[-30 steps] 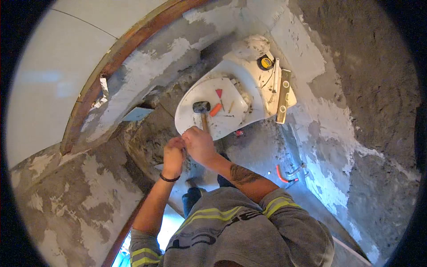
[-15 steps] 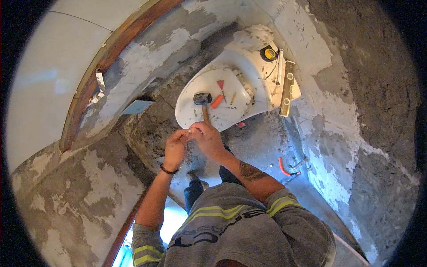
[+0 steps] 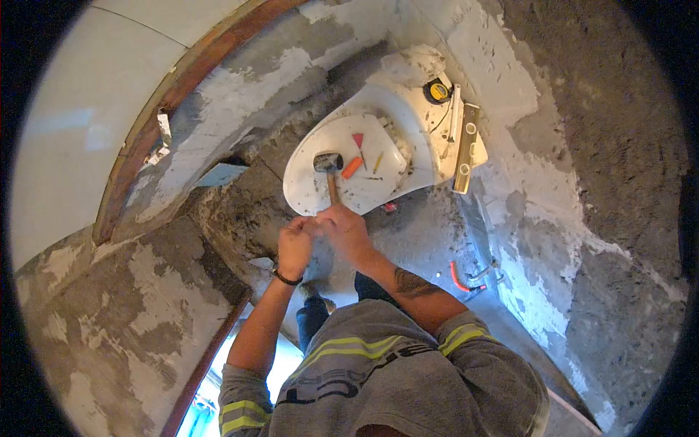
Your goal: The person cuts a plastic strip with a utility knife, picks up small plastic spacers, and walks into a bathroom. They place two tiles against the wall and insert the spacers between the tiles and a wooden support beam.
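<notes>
My left hand (image 3: 295, 246) and my right hand (image 3: 345, 231) meet fingertip to fingertip in front of a white toilet (image 3: 300, 191). Both are closed in a pinch; anything small between the fingers is too blurred to make out. A black-headed mallet (image 3: 328, 163) lies on the toilet lid, the end of its wooden handle hidden by my right hand. Beside it on the lid are an orange block-like piece (image 3: 352, 167), a red-tipped thin tool (image 3: 358, 140) and a small yellow piece (image 3: 378, 162).
On the toilet's back part sit a yellow-black tape measure (image 3: 437, 92), a spirit level (image 3: 466, 149) and a clear plastic bag (image 3: 413, 65). A red hose (image 3: 457, 278) juts out low on the right. Rough, patchy walls (image 3: 539, 138) surround me, and a blue-grey panel (image 3: 222, 175) stands at left.
My hands are still together, with the left wrist shifted slightly right and the fingers a little lower. The view has moved slightly; the tools on the lid stay put.
</notes>
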`<action>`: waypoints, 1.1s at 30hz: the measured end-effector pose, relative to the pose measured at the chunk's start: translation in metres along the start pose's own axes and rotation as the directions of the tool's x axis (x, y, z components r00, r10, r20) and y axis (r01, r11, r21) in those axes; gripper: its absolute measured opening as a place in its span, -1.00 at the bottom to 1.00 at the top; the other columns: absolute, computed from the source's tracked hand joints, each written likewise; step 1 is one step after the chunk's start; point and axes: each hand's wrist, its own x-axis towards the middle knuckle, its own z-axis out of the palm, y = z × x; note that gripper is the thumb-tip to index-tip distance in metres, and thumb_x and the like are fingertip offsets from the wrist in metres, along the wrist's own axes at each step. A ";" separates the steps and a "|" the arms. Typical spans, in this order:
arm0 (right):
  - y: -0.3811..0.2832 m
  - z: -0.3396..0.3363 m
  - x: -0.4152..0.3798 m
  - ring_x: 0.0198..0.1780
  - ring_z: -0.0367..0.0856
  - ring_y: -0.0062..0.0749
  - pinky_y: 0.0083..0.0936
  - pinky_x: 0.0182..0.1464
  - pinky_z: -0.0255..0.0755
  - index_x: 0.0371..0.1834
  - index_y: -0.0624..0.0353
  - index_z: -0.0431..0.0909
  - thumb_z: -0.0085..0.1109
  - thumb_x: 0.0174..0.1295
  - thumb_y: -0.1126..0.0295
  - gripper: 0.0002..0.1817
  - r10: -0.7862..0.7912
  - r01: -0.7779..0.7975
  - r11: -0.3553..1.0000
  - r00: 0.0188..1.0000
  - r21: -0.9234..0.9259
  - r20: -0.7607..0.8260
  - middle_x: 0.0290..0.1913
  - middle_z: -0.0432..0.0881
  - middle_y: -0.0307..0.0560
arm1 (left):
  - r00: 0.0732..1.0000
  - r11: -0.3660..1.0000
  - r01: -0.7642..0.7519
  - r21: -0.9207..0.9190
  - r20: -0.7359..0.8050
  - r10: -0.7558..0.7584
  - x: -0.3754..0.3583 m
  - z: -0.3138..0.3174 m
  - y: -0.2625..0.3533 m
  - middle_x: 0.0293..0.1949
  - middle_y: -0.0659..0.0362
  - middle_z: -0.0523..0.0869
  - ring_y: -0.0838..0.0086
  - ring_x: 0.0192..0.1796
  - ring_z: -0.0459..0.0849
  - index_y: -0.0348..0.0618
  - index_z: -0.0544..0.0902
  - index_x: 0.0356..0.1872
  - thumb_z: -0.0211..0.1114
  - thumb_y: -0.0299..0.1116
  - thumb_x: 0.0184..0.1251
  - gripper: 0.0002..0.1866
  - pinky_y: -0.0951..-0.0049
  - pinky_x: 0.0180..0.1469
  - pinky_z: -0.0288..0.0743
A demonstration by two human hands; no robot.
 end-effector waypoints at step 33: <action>-0.223 0.168 0.188 -0.23 0.67 -0.08 -0.32 -0.14 0.52 -0.19 0.19 0.65 0.24 0.21 0.26 -0.76 -0.628 0.682 0.728 0.621 0.072 0.469 -0.26 0.69 0.05 | 0.746 0.908 -0.310 -0.281 -0.664 0.049 -0.067 -0.170 -0.037 -0.36 0.21 0.74 0.57 -0.25 0.66 -0.25 0.66 -0.22 0.14 -0.34 0.45 -0.80 0.51 -0.08 0.48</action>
